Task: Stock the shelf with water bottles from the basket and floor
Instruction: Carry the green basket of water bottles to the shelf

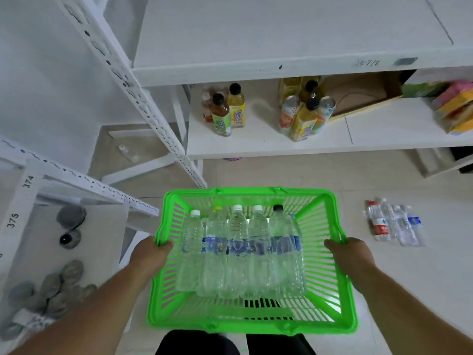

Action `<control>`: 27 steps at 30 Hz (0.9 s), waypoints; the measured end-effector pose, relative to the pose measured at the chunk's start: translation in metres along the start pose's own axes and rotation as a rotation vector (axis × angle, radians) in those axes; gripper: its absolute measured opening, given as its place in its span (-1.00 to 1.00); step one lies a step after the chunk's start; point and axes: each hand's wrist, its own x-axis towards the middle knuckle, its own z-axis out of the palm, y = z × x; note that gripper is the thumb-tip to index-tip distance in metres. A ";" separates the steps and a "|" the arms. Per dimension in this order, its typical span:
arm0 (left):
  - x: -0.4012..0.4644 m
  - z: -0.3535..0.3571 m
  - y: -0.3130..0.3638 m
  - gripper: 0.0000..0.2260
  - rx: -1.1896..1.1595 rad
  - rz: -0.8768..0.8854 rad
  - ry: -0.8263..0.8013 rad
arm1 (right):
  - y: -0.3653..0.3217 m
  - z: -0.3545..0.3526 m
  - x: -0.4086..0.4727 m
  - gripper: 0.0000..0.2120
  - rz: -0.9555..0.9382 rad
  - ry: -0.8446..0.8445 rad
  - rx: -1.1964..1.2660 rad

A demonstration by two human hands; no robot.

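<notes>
A bright green plastic basket hangs in front of me above the floor. Several clear water bottles with blue labels lie side by side in it, caps pointing away from me. My left hand grips the basket's left rim. My right hand grips the right rim. A few more water bottles lie on the tiled floor to the right of the basket. The white shelf stands ahead, and its top board is bare.
On the lower shelf board stand tea bottles, juice bottles and cans, a cardboard box and coloured packets. A second white rack at my left holds grey tins. One bottle lies behind the shelf post.
</notes>
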 end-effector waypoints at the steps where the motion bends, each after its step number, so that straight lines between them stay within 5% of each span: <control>1: 0.015 0.006 0.006 -0.69 -0.001 -0.001 -0.007 | -0.006 0.005 0.017 -0.70 0.001 -0.006 0.000; 27: 0.395 0.247 0.004 -0.69 -0.026 -0.047 0.011 | -0.025 0.262 0.383 -0.80 0.038 -0.046 0.020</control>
